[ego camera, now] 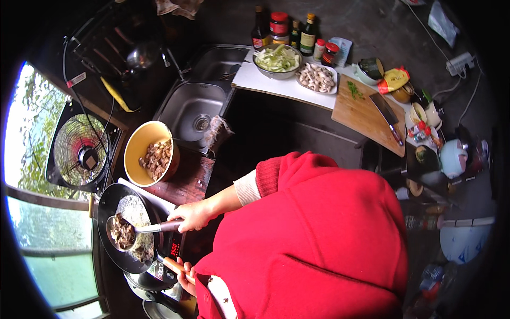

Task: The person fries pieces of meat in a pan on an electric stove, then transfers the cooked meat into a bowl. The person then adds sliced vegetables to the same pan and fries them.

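Note:
My right hand [195, 215] grips the dark handle of a metal ladle [146, 229]. Browned meat chunks [122, 233] fill the ladle's bowl, held over a black wok [106, 199]. Foamy, bubbling oil [131, 207] lies in the wok, with some bits near its lower side. My left hand [186, 277] is closed around the wok's wooden handle [172, 264], partly hidden by the red coat. Under the wok is an electric cooktop [174, 248] with a lit red display. Beside the wok stands a yellow basin [133, 153] with more browned meat pieces [157, 159] inside.
A double steel sink [191, 105] adjoins the basin's counter. On a white counter are a bowl of sliced cabbage [277, 60], sliced mushrooms [316, 77], bottles, and a cutting board [350, 107] bearing a cleaver [384, 109]. A fan [81, 149] sits at the window.

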Demonstrator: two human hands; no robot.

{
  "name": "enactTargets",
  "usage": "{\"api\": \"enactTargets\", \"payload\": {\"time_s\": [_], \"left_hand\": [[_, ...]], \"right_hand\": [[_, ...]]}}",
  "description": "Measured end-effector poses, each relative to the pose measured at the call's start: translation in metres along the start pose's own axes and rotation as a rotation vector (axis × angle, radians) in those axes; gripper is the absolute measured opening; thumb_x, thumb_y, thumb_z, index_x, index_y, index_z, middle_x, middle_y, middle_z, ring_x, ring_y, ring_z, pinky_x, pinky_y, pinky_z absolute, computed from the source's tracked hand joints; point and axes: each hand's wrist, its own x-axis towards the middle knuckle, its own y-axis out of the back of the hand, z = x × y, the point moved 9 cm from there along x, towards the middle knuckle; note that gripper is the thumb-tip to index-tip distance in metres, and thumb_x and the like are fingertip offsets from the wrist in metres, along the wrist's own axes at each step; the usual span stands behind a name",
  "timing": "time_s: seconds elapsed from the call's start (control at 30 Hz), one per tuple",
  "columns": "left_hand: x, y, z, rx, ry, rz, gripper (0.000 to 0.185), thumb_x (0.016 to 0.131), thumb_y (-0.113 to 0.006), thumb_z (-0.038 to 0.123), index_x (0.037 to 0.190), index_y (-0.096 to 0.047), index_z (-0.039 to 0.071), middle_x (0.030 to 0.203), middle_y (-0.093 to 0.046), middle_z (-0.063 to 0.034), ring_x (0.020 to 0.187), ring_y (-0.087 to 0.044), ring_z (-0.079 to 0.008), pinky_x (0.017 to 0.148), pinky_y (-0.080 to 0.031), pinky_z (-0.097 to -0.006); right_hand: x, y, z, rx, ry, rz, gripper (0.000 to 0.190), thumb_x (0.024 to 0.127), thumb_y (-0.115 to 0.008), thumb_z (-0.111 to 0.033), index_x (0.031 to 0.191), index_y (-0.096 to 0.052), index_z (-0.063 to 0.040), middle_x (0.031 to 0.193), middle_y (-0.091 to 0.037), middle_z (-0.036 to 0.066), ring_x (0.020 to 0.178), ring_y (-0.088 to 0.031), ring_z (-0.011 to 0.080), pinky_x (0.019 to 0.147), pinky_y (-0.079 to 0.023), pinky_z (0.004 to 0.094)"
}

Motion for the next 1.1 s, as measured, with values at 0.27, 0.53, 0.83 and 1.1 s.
{"api": "enactTargets", "payload": {"time_s": [0.27,0.53,0.83,1.1], "left_hand": [[-0.007,-0.009,0.000,-0.035,0.056,0.008,0.048,0.093,-0.042,0.023,0.139,-0.033,0.009,0.095,-0.044,-0.0039,0.069,-0.041,-0.0119,0.058,-0.039,-0.0230],[-0.007,-0.017,-0.009,-0.149,0.064,-0.126,0.052,0.091,-0.046,0.021,0.140,-0.031,0.012,0.092,-0.043,-0.0018,0.065,-0.039,-0.0095,0.058,-0.039,-0.0224],[-0.010,-0.040,-0.013,-0.161,0.034,-0.095,0.051,0.090,-0.048,0.020,0.137,-0.033,0.011,0.085,-0.042,-0.0007,0.063,-0.041,-0.0094,0.057,-0.042,-0.0232],[-0.014,-0.042,-0.017,-0.183,0.019,-0.016,0.045,0.088,-0.052,0.020,0.131,-0.040,0.011,0.086,-0.048,-0.0021,0.060,-0.046,-0.0104,0.054,-0.046,-0.0242]], "right_hand": [[-0.008,0.000,0.011,0.025,0.023,0.071,0.018,0.087,-0.052,-0.019,0.095,-0.052,-0.002,0.063,-0.051,0.006,0.047,-0.048,0.0132,0.040,-0.039,0.0267],[-0.009,0.003,0.024,0.170,-0.122,0.080,0.030,0.092,-0.048,-0.024,0.110,-0.047,0.000,0.077,-0.057,0.008,0.061,-0.057,0.0138,0.051,-0.050,0.0262],[-0.006,-0.003,0.032,0.448,-0.278,-0.139,0.021,0.086,-0.052,-0.010,0.104,-0.046,-0.001,0.080,-0.055,0.005,0.048,-0.044,0.0055,0.035,-0.033,0.0186],[-0.013,-0.012,0.009,0.345,-0.256,-0.168,0.026,0.088,-0.056,-0.016,0.110,-0.047,-0.006,0.071,-0.049,0.000,0.046,-0.043,0.0029,0.036,-0.036,0.0173]]}}
